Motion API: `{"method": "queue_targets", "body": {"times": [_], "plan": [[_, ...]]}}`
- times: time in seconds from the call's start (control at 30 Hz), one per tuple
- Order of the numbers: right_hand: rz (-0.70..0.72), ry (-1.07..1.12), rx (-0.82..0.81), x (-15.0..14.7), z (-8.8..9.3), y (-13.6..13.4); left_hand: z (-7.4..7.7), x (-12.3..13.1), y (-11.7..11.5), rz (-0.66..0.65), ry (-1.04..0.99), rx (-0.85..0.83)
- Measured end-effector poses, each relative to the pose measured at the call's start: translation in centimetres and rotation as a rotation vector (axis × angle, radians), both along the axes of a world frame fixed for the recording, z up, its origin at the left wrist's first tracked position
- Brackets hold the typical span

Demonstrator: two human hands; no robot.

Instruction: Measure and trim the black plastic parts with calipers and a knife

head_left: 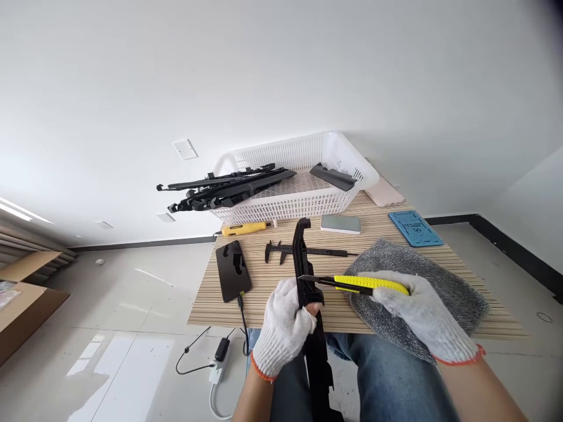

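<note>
My left hand (287, 319), in a white knit glove with the thumb tip bare, is closed around a long black plastic trim piece (301, 252). The piece stands nearly upright over the table's front edge, its lower end hanging down between my knees. My right hand (411, 302), gloved too, grips a yellow utility knife (372, 283). Its blade points left and meets or overlaps the trim piece just above my left hand; whether it touches I cannot tell. Beneath my right hand lies a grey cloth (440, 287). Behind the trim piece rests a black caliper (325, 251).
A white plastic basket (299, 208) at the back holds several black trim pieces (237, 187), some jutting out left. On the table (206, 305) are a phone (233, 271) with a cable, a yellow pen-like tool (244, 229), a grey block (341, 224) and a blue pad (415, 228).
</note>
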State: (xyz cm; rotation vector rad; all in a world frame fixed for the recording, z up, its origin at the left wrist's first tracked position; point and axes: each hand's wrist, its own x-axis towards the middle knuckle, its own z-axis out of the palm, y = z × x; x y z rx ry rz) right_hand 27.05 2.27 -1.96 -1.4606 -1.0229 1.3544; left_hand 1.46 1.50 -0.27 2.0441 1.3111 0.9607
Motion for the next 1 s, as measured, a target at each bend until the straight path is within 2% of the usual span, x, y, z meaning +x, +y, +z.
{"method": "queue_targets", "body": {"times": [0.2, 0.43, 0.63, 1.0], "plan": [[-0.004, 0.032, 0.069, 0.1, 0.0, -0.2, -0.4, 0.0, -0.1, -0.01, -0.006, 0.057], [-0.079, 0.075, 0.086, 0.2, -0.6, 0.0, -0.7, 0.2, -0.3, -0.005, -0.007, 0.114], [0.074, 0.022, 0.097, 0.0, 0.5, 0.1, -1.2, 0.0, -0.7, -0.015, 0.001, 0.173], [0.082, 0.015, 0.105, -0.3, 1.1, 0.0, -1.1, -0.2, -1.1, -0.025, -0.003, 0.115]]}}
